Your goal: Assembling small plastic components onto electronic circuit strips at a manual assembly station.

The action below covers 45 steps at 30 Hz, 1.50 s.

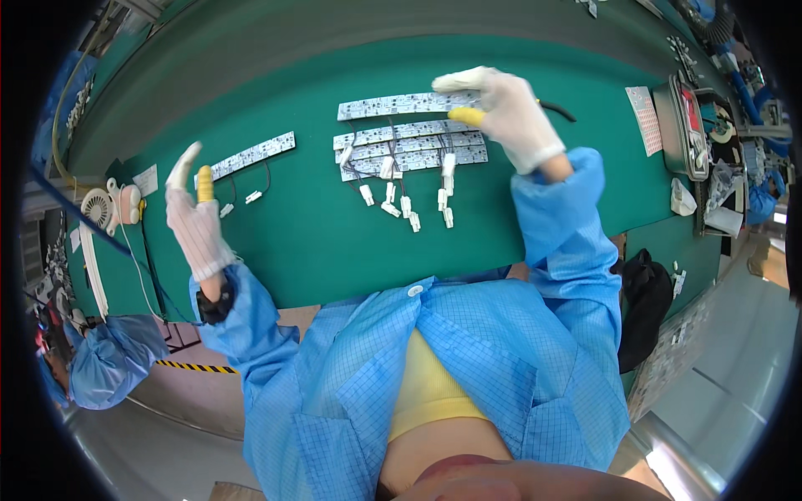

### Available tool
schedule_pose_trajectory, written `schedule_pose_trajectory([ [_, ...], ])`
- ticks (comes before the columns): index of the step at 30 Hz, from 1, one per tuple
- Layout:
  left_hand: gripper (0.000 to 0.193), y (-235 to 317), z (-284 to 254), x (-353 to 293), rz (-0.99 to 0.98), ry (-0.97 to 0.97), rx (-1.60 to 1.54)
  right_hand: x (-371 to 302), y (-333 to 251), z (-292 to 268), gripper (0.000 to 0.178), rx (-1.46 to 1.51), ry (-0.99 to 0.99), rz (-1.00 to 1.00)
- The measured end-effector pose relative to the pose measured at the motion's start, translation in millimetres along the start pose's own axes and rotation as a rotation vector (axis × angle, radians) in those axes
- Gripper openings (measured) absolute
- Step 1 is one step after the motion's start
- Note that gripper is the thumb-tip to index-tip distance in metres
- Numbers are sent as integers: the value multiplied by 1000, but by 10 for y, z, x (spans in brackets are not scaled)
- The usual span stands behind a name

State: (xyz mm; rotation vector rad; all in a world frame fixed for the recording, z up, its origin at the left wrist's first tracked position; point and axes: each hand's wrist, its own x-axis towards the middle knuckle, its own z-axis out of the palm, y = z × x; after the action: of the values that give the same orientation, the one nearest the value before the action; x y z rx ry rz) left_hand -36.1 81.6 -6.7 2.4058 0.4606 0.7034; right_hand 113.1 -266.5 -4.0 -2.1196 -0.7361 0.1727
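Observation:
My left hand (196,224), in a white glove with a yellow cover on the thumb, is at the left with its fingers apart. Its thumb is beside the near end of a single narrow circuit board strip (255,156), which lies at a slant with short wires and white connectors (253,198). My right hand (511,117), gloved alike, is spread over the right end of the farthest strip (393,106) in the middle group. Index finger and thumb straddle that end; whether they touch it I cannot tell. Nearer lie several more strips (409,144), their dark wires leading to white plugs (406,206).
A green mat (368,259) covers the table. Past my right hand sticks out a thin black object (558,110). On the right are a printed sheet (643,121) and a metal box (681,125). A small fan (98,207) stands at the left, near another person's blue sleeve (117,359).

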Motion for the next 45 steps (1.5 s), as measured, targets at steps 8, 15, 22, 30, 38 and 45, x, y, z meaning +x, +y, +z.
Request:
schedule_pose_trajectory([
  [8, 68, 966, 132, -451, -93, -500, -1121, -429, -613, -284, 29, 159, -28, -244],
  [15, 47, 1115, 170, -520, -183, -454, -1105, -470, -487, -122, 89, 295, 204, -339],
  [22, 48, 1103, 208, -559, -116, -462, -1071, -465, -441, -190, 72, 42, 366, -354],
  [30, 52, 1051, 235, -578, -170, -413, -1155, -537, -604, -197, 54, 348, 230, 27],
  [38, 58, 939, 264, -598, -24, -282, -1184, -560, -505, -271, 44, 406, 160, 83],
  [45, 49, 876, 210, -583, 77, -285, -1083, -590, -519, -277, 68, 571, 152, 93],
])
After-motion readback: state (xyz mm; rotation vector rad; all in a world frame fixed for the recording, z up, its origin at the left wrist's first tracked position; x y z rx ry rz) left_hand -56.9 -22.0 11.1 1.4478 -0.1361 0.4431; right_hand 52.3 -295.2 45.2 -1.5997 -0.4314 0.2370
